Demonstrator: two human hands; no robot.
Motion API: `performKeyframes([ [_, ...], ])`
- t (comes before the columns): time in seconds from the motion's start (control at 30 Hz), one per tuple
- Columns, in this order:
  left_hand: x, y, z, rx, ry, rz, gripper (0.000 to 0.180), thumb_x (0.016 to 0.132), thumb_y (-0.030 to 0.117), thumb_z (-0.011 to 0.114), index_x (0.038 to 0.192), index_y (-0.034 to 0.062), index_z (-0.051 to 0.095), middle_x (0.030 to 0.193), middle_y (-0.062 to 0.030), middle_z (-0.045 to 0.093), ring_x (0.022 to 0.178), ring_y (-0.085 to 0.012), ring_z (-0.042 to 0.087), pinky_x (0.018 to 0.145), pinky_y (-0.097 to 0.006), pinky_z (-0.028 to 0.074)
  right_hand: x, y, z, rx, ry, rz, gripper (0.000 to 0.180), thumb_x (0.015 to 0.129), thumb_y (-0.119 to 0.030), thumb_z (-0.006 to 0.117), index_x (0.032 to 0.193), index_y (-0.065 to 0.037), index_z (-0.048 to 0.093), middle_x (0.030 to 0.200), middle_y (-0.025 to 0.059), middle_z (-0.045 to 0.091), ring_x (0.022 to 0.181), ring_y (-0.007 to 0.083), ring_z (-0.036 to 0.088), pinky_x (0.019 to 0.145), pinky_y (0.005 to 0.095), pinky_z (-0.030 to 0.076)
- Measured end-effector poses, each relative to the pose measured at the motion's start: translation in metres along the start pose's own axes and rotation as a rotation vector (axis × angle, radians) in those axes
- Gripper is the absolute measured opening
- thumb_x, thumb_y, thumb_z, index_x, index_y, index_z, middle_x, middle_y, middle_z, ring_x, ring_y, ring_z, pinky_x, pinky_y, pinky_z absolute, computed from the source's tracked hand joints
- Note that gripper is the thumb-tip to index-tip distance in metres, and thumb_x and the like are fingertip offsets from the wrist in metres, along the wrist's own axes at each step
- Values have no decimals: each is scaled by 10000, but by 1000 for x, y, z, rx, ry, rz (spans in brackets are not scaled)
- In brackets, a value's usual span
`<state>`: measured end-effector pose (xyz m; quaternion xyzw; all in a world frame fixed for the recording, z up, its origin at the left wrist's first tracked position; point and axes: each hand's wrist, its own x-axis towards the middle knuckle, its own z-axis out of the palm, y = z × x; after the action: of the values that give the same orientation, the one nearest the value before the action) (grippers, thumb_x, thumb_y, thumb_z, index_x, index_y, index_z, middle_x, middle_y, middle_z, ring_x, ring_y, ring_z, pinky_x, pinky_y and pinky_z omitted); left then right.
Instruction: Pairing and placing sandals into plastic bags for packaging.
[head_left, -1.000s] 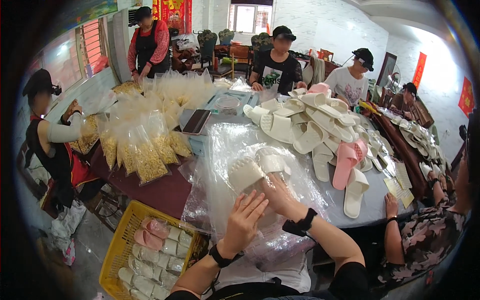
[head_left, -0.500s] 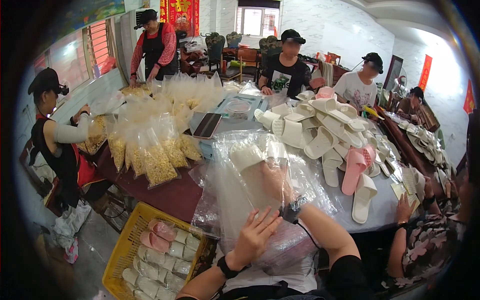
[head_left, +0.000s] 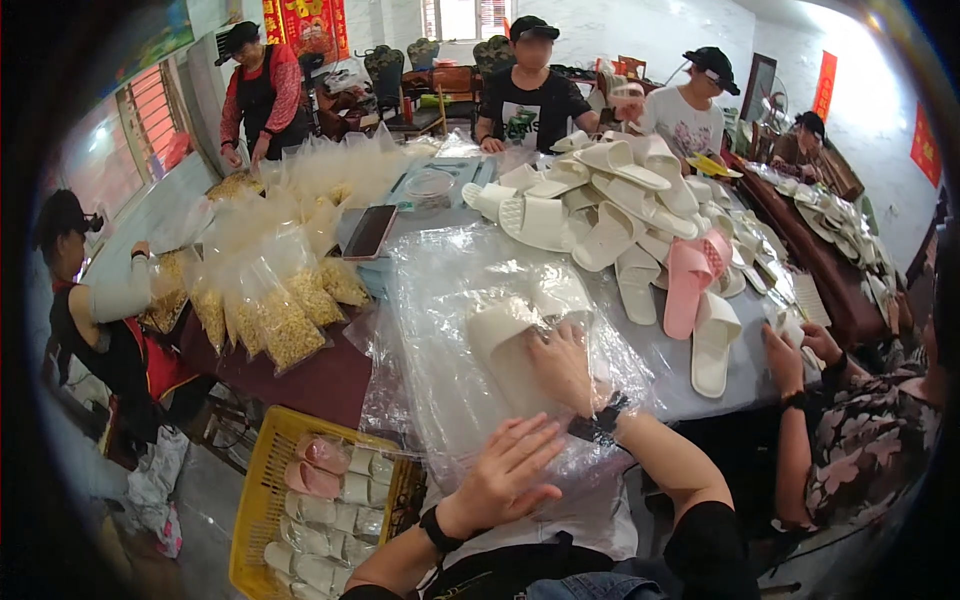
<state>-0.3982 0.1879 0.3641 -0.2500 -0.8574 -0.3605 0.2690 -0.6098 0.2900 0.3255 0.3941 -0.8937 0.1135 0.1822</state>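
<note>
Slippers bagged | plastic-covered table | crowded workshop, yellow crate

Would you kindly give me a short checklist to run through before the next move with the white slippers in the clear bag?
1. White slippers inside the clear plastic bag: ok, both show through the film.
2. Right hand on the slippers: ok, it presses them through the bag.
3. Left hand gripping the bag: not ok, fingers are spread open at the bag's near edge.
4. Bag mouth open or closed: cannot tell, the film is crumpled.
5. Yellow crate within reach: ok, it stands low at the left with bagged slippers in it.
6. Neighbour's hand apart from the bag: ok.
</note>
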Motion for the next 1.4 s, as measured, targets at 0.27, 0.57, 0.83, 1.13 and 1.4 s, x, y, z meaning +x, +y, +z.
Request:
performKeyframes([
  [0.27, 4, -38, 1, 220, -63, -91, 623, 882, 361, 754, 1398, 57, 581, 1534, -211, 460, 1446, -411, 401, 1185, -561, 276, -89, 8, -45, 183, -276, -95, 642, 950, -162, 616, 1547, -169, 383, 1594, 230, 333, 1425, 531, 343, 1130, 637, 319],
  [0.57, -10, -54, 7, 364, -290, -93, 548, 838, 318, 785, 1286, 47, 623, 1511, -235, 465, 1472, -414, 360, 1194, -598, 237, -167, 66, -173, 404, -514, 103, 293, 856, -50, 652, 1145, -37, 697, 1031, 116, 743, 948, 329, 716, 843, 418, 557],
  [0.83, -22, -46, -18, 362, -384, -20, 532, 779, -20, 657, 1305, 41, 613, 1468, -185, 532, 1434, -387, 439, 1195, -573, 291, -129, 96, -155, -97, -94, -234, 719, 832, 80, 600, 1450, -283, 535, 1593, 16, 424, 1440, 239, 431, 1104, 451, 403],
  [1.13, -42, -45, -20, 353, -447, -76, 634, 736, -46, 608, 1359, 71, 602, 1502, -159, 517, 1425, -354, 458, 1171, -518, 352, -126, 117, -114, 169, -392, -361, 479, 911, -82, 649, 1369, -213, 604, 1574, -39, 453, 1485, 199, 373, 1148, 456, 330],
  [1.4, -42, -49, -14, 6, -124, -223, 333, 822, 11, 657, 1147, 8, 732, 1337, -180, 648, 1348, -353, 544, 1144, -473, 381, -113, 136, -99, 885, -259, -65, 171, 962, -94, 630, 1103, -35, 708, 1181, 110, 696, 1151, 258, 632, 876, 372, 503],
])
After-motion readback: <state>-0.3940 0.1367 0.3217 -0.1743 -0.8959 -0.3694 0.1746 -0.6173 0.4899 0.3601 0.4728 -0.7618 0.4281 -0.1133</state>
